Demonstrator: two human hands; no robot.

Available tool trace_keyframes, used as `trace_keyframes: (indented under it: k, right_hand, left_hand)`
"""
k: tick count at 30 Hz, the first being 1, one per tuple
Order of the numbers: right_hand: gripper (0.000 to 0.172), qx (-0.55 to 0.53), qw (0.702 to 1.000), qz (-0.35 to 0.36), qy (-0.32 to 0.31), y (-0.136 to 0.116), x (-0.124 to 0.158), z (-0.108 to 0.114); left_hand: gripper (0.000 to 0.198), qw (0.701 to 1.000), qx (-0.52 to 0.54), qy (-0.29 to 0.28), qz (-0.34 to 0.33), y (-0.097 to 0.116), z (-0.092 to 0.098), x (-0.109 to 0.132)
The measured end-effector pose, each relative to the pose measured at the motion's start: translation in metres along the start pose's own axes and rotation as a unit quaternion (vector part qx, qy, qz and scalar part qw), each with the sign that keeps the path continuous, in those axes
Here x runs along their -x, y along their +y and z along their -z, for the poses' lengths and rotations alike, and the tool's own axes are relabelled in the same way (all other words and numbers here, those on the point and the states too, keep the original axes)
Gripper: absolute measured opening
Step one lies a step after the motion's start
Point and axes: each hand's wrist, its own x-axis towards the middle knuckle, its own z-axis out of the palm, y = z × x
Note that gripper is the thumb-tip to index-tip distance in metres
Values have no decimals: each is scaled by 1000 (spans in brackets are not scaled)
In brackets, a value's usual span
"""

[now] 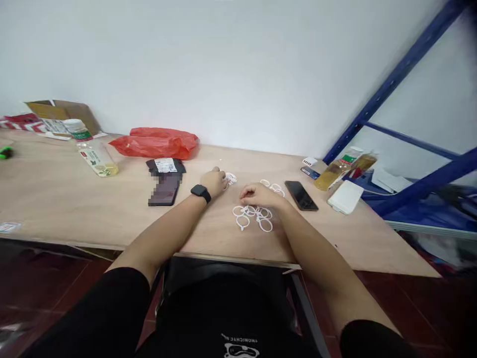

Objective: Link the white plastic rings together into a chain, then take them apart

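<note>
White plastic rings with small tabs, like curtain rings, lie in groups on the wooden table. My left hand (215,182), with a black watch (200,191) on its wrist, is at a small bunch of rings (231,178); its bent fingers close on the bunch's left edge and partly hide it. To the right, my right hand (259,194) is closed with the fingertips together, and whatever they hold is hidden. Just below that hand several rings (265,225) lie flat and linked or overlapping. More rings (276,188) show behind it.
A phone (301,195) and a white box (346,197) lie on the right, near a drink bottle (337,169) and blue rack (391,82). On the left are a dark phone (166,189), red plastic bag (156,142), another bottle (96,155) and cardboard box (80,114).
</note>
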Motion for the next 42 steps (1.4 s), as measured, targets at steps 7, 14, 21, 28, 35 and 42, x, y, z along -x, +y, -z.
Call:
trace_keyframes:
  k: [7, 14, 21, 28, 35, 42]
  right_hand:
    - [10, 126, 990, 50, -28, -10, 0, -9]
    - [12, 148, 985, 60, 65, -4, -5, -8]
    - [13, 127, 972, 65, 188, 8, -10, 1]
    - [23, 26, 949, 86, 301, 14, -16, 5]
    - [26, -117, 965, 40, 231, 18, -17, 3]
    - [29, -212, 954, 47, 208, 5, -15, 1]
  left_hand:
    - [42, 998, 52, 33, 0, 11, 1, 4]
    - [29, 971, 182, 53, -148, 12, -2, 6]
    - [35, 923, 327, -98, -175, 29, -14, 14]
    - [28, 899, 414, -44, -134, 26, -11, 9]
    - [33, 899, 418, -55, -117, 28, -10, 10]
    - [40, 880, 454, -33, -136, 30, -9, 11]
